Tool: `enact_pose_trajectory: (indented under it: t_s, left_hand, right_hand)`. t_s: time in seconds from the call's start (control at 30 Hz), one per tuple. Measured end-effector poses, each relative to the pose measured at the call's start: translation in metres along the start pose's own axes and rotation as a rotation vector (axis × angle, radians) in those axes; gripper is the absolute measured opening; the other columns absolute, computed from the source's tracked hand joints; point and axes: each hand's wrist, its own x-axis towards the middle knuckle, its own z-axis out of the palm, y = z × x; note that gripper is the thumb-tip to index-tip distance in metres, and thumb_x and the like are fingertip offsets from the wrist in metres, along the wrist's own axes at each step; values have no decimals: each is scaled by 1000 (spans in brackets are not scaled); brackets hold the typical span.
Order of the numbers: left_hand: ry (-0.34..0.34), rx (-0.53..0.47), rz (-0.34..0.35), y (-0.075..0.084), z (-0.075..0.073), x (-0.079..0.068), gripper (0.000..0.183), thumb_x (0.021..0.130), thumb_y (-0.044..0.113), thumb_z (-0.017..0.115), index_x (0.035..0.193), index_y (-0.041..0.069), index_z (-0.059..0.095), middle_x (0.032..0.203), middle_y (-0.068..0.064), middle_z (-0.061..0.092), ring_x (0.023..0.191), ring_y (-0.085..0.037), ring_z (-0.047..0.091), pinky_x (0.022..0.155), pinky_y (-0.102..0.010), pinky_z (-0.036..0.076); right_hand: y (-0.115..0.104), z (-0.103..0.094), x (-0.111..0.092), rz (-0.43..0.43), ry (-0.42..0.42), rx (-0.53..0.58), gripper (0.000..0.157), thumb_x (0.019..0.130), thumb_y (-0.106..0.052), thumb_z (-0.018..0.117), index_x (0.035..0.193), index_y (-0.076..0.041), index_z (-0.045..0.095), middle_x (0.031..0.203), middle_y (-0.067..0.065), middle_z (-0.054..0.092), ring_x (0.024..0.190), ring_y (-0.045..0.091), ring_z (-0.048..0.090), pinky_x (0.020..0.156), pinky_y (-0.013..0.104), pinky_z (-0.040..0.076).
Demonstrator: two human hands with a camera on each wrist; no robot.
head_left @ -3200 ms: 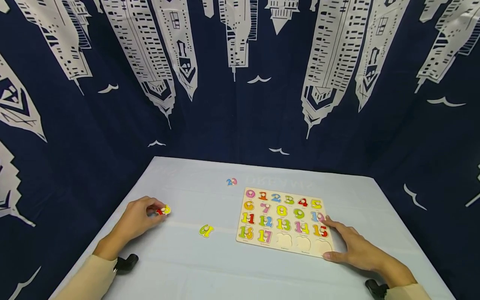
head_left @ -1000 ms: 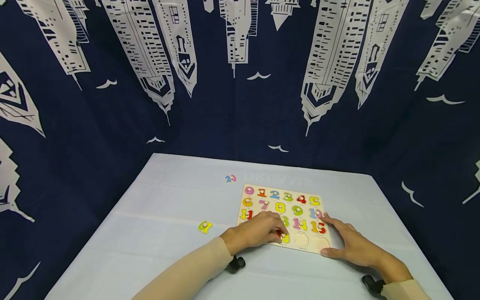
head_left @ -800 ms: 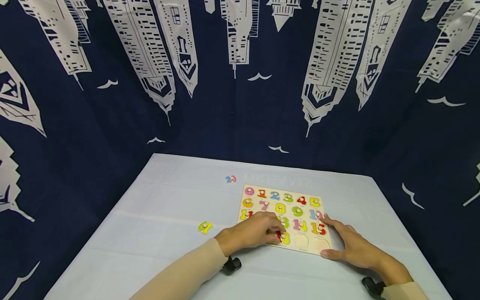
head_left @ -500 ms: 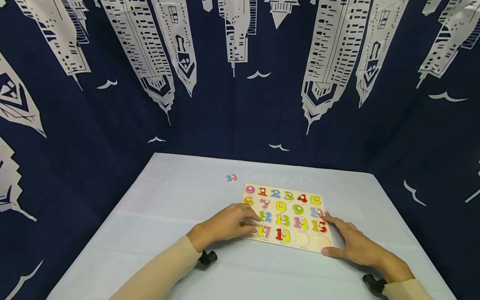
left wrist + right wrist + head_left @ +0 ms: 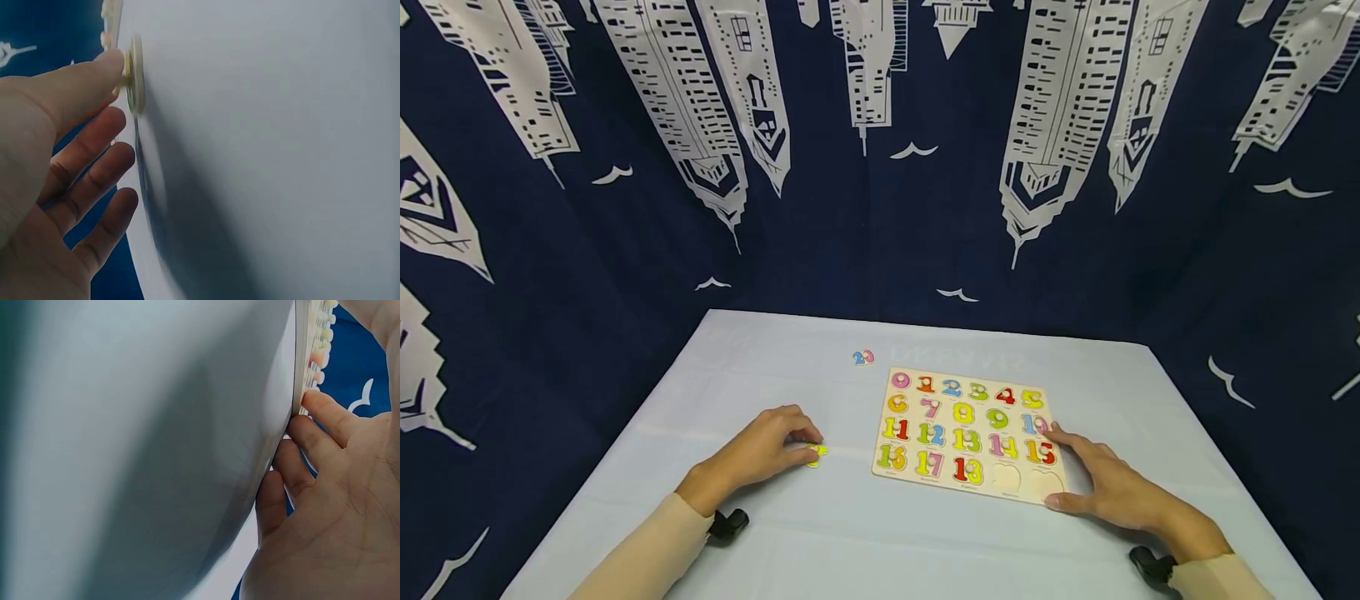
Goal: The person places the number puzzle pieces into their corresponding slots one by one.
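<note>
Left of the board, my left hand (image 5: 760, 450) pinches the knob of a yellow-green number puzzle piece (image 5: 817, 455) between thumb and finger. The left wrist view has this piece (image 5: 137, 78) edge-on, close to the white surface, the other fingers spread below it. My right hand (image 5: 1123, 487) rests against the right side of the wooden number board (image 5: 1006, 478), thumb by its near corner and fingertips along the edge. A red-and-yellow 18 piece (image 5: 967, 470) sits in the board's nearest row, beside two bare recesses on its right.
A blue-and-pink 20 piece (image 5: 863, 357) lies beyond the board's far left corner. The white-covered table (image 5: 820, 533) ends at a dark blue cloth (image 5: 850, 233) printed with white buildings. Black wrist cameras (image 5: 727, 527) hang under both wrists.
My left hand brought the red-and-yellow 18 piece from the left into the board, let it go, then moved back left to the yellow-green piece. My right hand stayed at the board's edge.
</note>
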Motion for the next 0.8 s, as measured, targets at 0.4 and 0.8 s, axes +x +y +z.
enact_pose_trajectory:
  t_s: [0.4, 0.8]
  left_hand:
    - [-21, 13, 33, -12, -2, -5, 13, 105, 19, 89, 114, 29, 90, 105, 18, 74, 98, 0, 65, 92, -29, 61]
    - [80, 190, 11, -3, 3, -4, 18, 96, 39, 98, 93, 36, 80, 96, 17, 68, 92, -3, 69, 84, -29, 59]
  right_hand:
    - [0, 2, 1, -6, -6, 8, 122, 91, -56, 98, 183, -12, 31, 189, 30, 31, 158, 56, 46, 121, 85, 45]
    - [-1, 1, 0, -6, 2, 6, 122, 91, -55, 98, 183, -13, 30, 188, 31, 31, 157, 56, 48, 119, 85, 46]
